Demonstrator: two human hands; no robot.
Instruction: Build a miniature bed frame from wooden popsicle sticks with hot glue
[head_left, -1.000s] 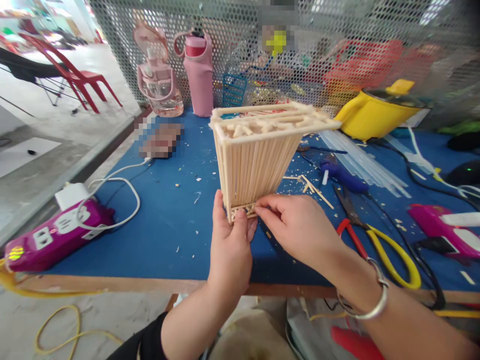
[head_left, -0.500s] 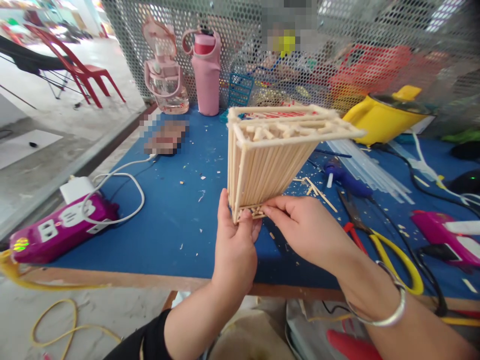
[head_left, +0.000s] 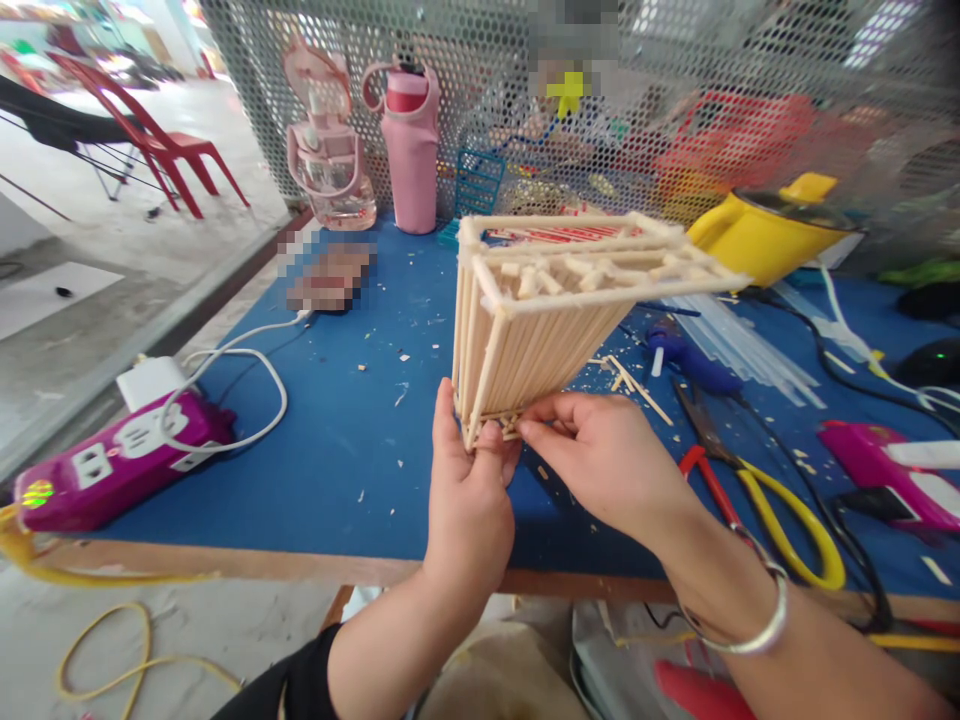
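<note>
A box-like frame of thin wooden sticks [head_left: 544,345] is held upright above the blue tabletop, its wider end up. Short stick pieces form a pattern along its top rim and along its narrow lower edge. My left hand [head_left: 474,490] grips the lower near corner, thumb in front and fingers behind. My right hand [head_left: 611,455] pinches at the lower edge beside the left thumb; whatever lies between its fingertips is too small to make out. A silver bangle [head_left: 765,630] circles my right wrist.
Scissors [head_left: 787,520], a blue glue gun [head_left: 694,360], clear glue sticks [head_left: 750,340] and stick scraps lie to the right. A yellow pot [head_left: 765,235] stands behind. On the left are a purple power strip [head_left: 127,460], a phone [head_left: 334,277] and pink bottles [head_left: 411,150].
The stick frame has tipped slightly, its top coming a little nearer and rightward. My right fingertips have shifted slightly left along the lower edge; my left hand keeps its grip.
</note>
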